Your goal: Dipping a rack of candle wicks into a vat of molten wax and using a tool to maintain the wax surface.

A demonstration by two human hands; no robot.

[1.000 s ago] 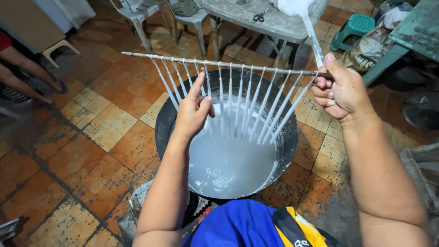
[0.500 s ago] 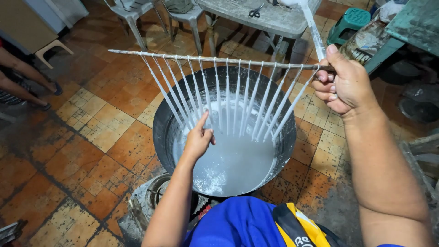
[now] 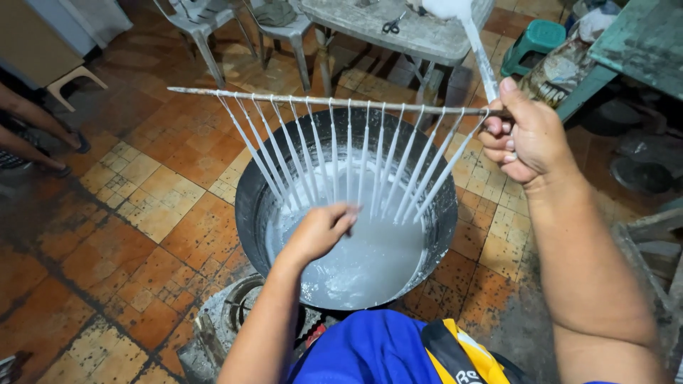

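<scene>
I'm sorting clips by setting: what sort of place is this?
Probably a small home workshop for hand-dipped candles. A big dark pot of milky liquid sits on the tiled floor; the right hand holds a rod hung with white coated strands, with plastic chairs behind.

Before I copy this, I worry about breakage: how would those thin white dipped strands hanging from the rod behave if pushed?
The strands probably swing freely, since they hang only from the rod and slant together. They look thin, so likely light and easily bent or snapped. The left hand touches their lower ends; the right hand grips the rod.
</scene>
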